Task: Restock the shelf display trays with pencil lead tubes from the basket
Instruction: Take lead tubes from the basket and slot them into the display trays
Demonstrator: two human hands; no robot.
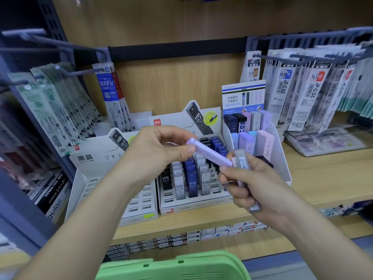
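Crowding wooden shelf point(323, 178), display trays point(193, 207), hanging refills point(314, 87)

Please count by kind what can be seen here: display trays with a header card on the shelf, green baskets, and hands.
Trays: 3 (left tray, middle tray, right tray)
Basket: 1
Hands: 2 (left hand, right hand)
Total: 6

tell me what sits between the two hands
A lilac tube spans the gap, head view: the left hand pinches one end, the other reaches the right hand, which grips other tubes.
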